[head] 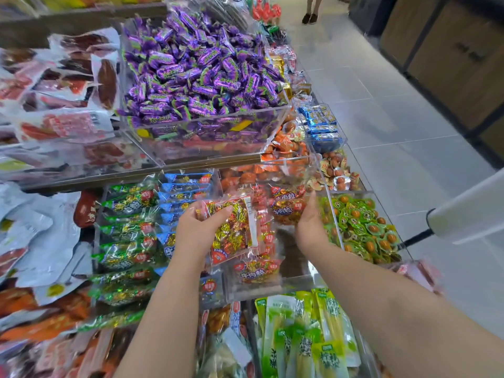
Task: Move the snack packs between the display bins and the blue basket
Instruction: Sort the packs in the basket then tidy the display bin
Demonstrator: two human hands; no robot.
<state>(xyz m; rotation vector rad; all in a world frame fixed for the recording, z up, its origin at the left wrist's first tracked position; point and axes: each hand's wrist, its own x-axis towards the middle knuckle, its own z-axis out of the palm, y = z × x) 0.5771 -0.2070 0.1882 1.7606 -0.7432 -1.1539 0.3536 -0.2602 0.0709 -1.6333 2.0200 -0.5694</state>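
My left hand grips a red snack pack full of gold-wrapped pieces, held over the clear acrylic display bin of red packs. My right hand is closed on another red snack pack at the back of the same bin. One more red pack lies at the bin's front. The bin's middle shows a bare dark floor. No blue basket is in view.
Green packs and blue packs fill the bins to the left. A big bin of purple candies sits above. Green-wrapped eggs lie to the right, yellow-green pouches below. The tiled aisle runs along the right.
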